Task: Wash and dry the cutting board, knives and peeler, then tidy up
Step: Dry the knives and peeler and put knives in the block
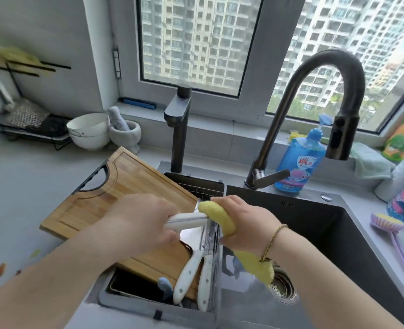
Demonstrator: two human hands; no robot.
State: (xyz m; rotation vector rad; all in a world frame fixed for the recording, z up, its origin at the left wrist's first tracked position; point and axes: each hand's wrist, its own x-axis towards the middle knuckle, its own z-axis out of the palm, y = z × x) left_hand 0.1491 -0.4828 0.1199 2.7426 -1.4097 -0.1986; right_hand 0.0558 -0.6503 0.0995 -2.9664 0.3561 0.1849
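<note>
Two hands in the head view, both busy on one knife [186,220]. Left hand [139,224] has its fingers curled round the pale handle. Right hand [248,224] pinches a yellow cloth [220,217] folded over the blade, and the cloth's tail hangs down over the sink [338,233]. One thin gold bracelet [273,236] on the right wrist.

Three knives in all: the held one, plus two white-handled knives [188,276] lying side by side at the near end of the cutting board [115,198], handles toward the camera. One board, wooden, with a half-round handle cut-out, lying tilted across the counter [18,186] and the sink's small left compartment. One small blue item [165,284] sits just beside the knife handles; cannot tell what it is.

Two dark taps: one straight tap [179,129] and one gooseneck tap [314,91]. One blue soap bottle [300,162] stands beside the gooseneck base. Two white bowls [89,131] are stacked near one stone mortar with pestle [125,131]. One purple dish brush [390,229] lies on the right rim, and one black wire rack [30,119] stands at far left.

Grey counter and a dark grey sink with a steel drain [282,286]. Window [196,43] behind shows high-rise blocks in daylight.
</note>
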